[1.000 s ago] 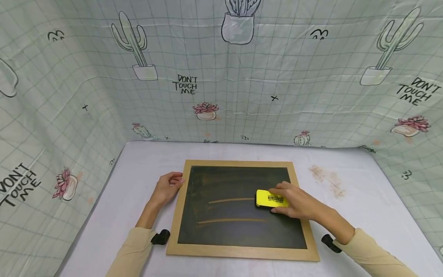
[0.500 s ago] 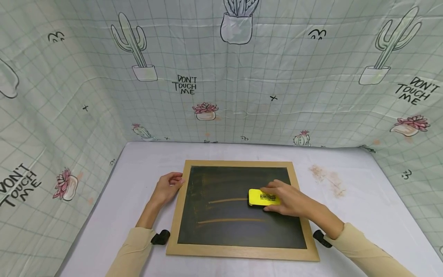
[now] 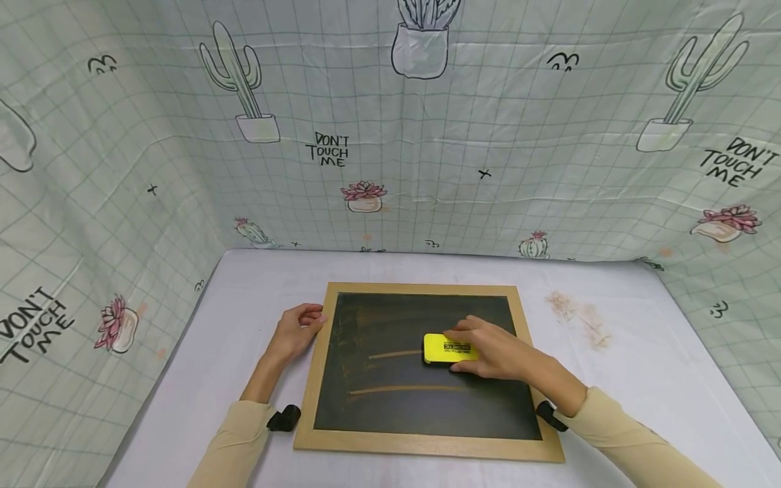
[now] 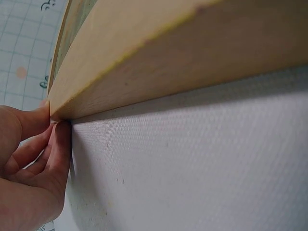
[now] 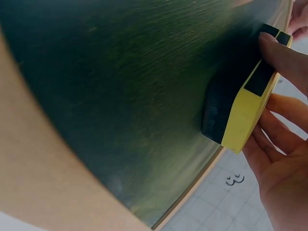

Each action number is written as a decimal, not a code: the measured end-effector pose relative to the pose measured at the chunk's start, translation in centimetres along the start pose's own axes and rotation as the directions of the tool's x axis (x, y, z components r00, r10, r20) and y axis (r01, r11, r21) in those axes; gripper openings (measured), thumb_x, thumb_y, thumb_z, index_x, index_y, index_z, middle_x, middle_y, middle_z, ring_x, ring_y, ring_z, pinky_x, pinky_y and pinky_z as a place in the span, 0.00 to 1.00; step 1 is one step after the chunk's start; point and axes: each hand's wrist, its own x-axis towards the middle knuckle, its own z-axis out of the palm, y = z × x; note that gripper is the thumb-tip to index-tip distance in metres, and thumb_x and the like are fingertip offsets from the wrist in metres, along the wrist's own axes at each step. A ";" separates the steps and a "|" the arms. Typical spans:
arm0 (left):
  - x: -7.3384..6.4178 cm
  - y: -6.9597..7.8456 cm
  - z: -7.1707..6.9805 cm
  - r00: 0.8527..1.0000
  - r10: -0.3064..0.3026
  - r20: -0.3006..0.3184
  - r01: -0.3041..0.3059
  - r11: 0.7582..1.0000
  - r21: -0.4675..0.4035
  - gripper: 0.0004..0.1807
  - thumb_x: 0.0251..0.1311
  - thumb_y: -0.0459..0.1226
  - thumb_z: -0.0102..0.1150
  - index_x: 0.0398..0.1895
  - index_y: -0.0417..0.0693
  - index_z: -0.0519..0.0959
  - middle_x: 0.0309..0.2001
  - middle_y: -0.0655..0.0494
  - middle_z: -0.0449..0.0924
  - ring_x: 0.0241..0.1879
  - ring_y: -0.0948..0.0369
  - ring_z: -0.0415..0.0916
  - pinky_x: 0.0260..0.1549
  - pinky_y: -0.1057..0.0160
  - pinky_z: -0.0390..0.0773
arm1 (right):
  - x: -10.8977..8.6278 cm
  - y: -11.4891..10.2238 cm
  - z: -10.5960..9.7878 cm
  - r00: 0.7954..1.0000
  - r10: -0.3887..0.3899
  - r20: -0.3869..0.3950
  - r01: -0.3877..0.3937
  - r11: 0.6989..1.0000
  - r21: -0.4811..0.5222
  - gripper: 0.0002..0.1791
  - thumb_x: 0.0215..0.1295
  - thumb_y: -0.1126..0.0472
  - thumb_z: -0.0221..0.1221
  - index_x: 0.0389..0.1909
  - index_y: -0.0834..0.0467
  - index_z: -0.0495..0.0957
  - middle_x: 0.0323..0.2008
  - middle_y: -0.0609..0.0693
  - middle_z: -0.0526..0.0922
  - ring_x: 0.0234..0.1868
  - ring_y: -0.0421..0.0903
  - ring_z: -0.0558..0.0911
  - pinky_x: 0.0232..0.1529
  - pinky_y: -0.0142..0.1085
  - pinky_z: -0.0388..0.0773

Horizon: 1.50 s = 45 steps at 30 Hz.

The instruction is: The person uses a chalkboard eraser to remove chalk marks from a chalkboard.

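Note:
A chalkboard (image 3: 390,413) with a light wooden frame lies on the table, bearing two orange chalk lines: an upper line (image 3: 395,354) and a lower line (image 3: 405,389). My right hand (image 3: 497,349) grips a yellow and black magnetic eraser (image 3: 439,348) by its long sides. In the right wrist view the black felt of the eraser (image 5: 216,113) faces the board, right at its surface. The eraser covers the right end of the upper line. My left hand (image 3: 295,332) pinches the frame's left edge, with the thumb (image 4: 36,120) against the wood.
A white cloth covers the table (image 3: 268,271), with a brownish chalk smudge (image 3: 576,315) right of the board. A patterned curtain (image 3: 427,135) with cactus drawings surrounds the back and sides. Black wrist cameras (image 3: 283,418) sit at both sleeves.
My right hand has slid the eraser left along the upper chalk line, and less of that line shows now. My left hand has stayed at the frame.

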 end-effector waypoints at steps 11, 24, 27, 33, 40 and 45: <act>-0.1 0.2 0.1 1.000 0.002 0.006 -0.002 1.000 -0.011 0.16 0.70 0.30 0.61 0.57 0.27 0.78 0.46 0.38 0.81 0.45 0.48 0.79 0.42 0.63 0.75 | 1.5 -0.9 0.5 0.998 -0.051 0.019 0.052 0.999 -0.012 0.29 0.60 0.53 0.74 0.58 0.64 0.82 0.49 0.56 0.82 0.44 0.46 0.77 0.44 0.39 0.79; -0.3 0.2 0.1 1.000 -0.007 -0.002 0.007 1.000 -0.008 0.16 0.71 0.30 0.61 0.57 0.28 0.78 0.46 0.38 0.81 0.45 0.48 0.79 0.40 0.63 0.75 | 3.4 -2.2 0.8 0.996 -0.068 0.058 0.068 0.998 -0.004 0.30 0.61 0.52 0.74 0.60 0.64 0.81 0.51 0.56 0.82 0.46 0.47 0.77 0.47 0.39 0.80; -0.3 0.2 0.1 1.000 -0.009 -0.005 0.009 1.000 -0.008 0.16 0.71 0.30 0.61 0.57 0.28 0.78 0.46 0.39 0.81 0.45 0.49 0.79 0.40 0.64 0.75 | 3.9 -2.5 0.9 0.995 -0.080 0.060 0.081 0.997 -0.010 0.30 0.61 0.52 0.74 0.61 0.63 0.81 0.51 0.56 0.82 0.47 0.47 0.78 0.48 0.39 0.80; -0.2 0.1 0.1 1.000 -0.006 -0.008 0.006 1.000 -0.014 0.16 0.70 0.30 0.62 0.56 0.28 0.78 0.45 0.39 0.82 0.45 0.49 0.79 0.40 0.64 0.75 | 4.8 -3.2 1.2 0.992 -0.106 0.065 0.107 0.994 -0.017 0.30 0.61 0.51 0.74 0.61 0.63 0.81 0.51 0.55 0.83 0.47 0.47 0.77 0.48 0.39 0.80; -0.2 0.1 0.1 1.000 -0.002 -0.010 0.002 1.000 -0.019 0.16 0.70 0.29 0.61 0.56 0.27 0.79 0.44 0.39 0.82 0.43 0.50 0.79 0.38 0.68 0.74 | 5.8 -3.9 1.5 0.989 -0.127 0.082 0.129 0.991 -0.029 0.30 0.61 0.51 0.74 0.61 0.62 0.81 0.51 0.55 0.83 0.47 0.47 0.78 0.47 0.38 0.80; -0.3 0.1 0.0 1.000 0.022 -0.010 -0.022 0.999 -0.031 0.15 0.69 0.30 0.61 0.55 0.27 0.79 0.44 0.39 0.82 0.42 0.51 0.79 0.39 0.65 0.75 | 6.6 -4.6 1.6 0.985 -0.141 0.100 0.145 0.989 -0.039 0.30 0.61 0.52 0.74 0.61 0.62 0.81 0.51 0.55 0.83 0.48 0.47 0.78 0.49 0.38 0.80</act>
